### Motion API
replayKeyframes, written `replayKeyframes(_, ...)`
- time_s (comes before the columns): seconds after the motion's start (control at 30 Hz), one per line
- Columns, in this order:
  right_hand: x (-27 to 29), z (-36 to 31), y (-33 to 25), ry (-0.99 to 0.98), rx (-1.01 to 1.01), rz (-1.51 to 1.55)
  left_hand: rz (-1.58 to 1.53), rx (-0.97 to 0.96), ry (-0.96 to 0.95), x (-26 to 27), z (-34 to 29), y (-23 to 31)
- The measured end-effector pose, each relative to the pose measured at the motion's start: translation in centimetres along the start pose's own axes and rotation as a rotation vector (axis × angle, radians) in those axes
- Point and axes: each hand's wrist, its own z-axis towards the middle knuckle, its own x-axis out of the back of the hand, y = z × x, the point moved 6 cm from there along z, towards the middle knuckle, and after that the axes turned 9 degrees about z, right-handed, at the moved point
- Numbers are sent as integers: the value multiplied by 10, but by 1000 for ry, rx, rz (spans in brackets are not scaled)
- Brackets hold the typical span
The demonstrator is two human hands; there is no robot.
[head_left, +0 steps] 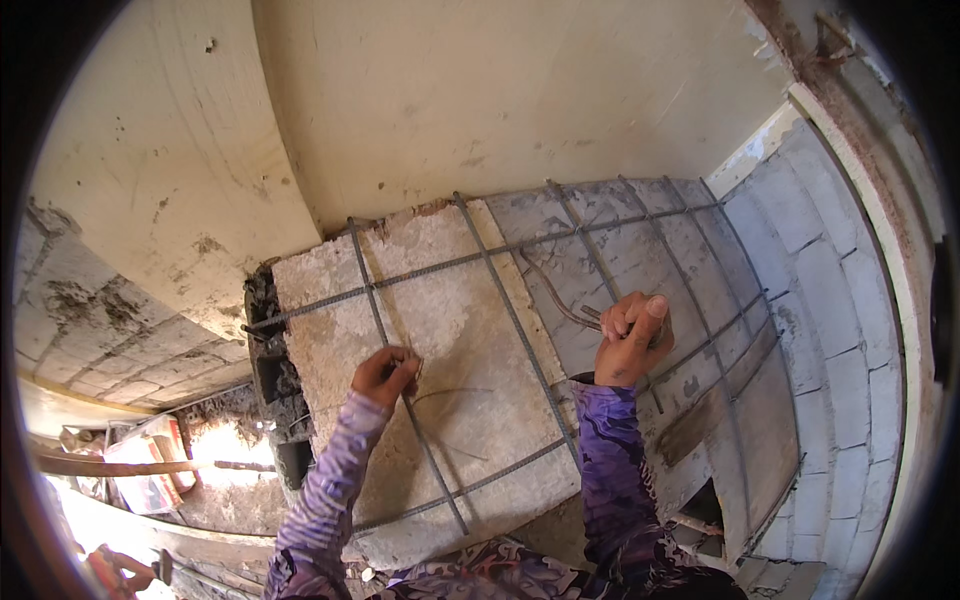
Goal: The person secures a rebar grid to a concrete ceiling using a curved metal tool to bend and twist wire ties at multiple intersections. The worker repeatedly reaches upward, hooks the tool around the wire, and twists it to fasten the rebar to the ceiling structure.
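A grid of ribbed rebar (490, 258) lies over boards and a pale, rough panel (440, 325). My left hand (387, 376) is closed beside a lengthwise bar, its fingertips pinching a thin tie wire (452, 391) that trails off to the right over the panel. Farther right, my right hand (632, 342) is wrapped in a fist, thumb up, around a bent metal rod (556, 300). The rod curves away toward the upper left, above the grey boards (625, 250). My fingers hide its held end.
A cream wall (520, 90) rises along the far side, and grey block masonry (835, 340) stands at the right. Hollow blocks (272, 375) edge the panel's left end. A dark gap (703, 503) opens at the lower right. Another person's hand (120, 572) shows at the lower left.
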Motion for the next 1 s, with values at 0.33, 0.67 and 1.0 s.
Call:
replayKeyframes(0.33, 9, -9, 0, 14, 31, -19, 210, -251, -284, -36, 164, 9)
replayKeyframes(0.67, 23, -9, 6, 42, 42, 31, 236, -254, -763, -73, 245, 3)
replayKeyframes(1.0, 24, -9, 7, -37, 25, 39, 586, -506, -459, -83, 244, 1)
